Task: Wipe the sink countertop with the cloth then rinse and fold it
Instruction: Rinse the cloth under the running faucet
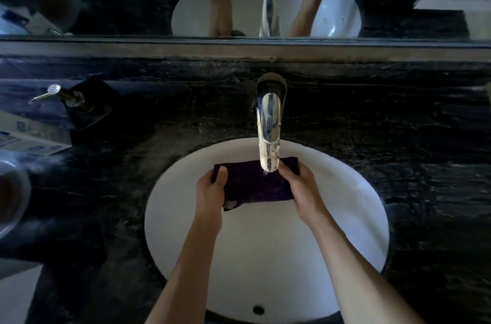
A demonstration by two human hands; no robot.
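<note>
- Head view: the dark purple folded cloth (256, 183) hangs over the white oval basin (353, 206), directly under the chrome spout (269, 132), apparently for rinsing.
- Left hand (211, 190) and right hand (297, 188) each pinch an opposite end, stretching the cloth flat.

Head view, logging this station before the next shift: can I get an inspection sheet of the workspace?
Surface: dark marbled countertop around a white oval sink.
Job's things: dark purple cloth held flat under the chrome faucet, over the basin.
Clutter: black soap dispenser at left; printed box at far left.
Grippers: left hand and right hand each grip a cloth end.
Cables: nothing seen.
Surroundings: mirror behind.
</note>
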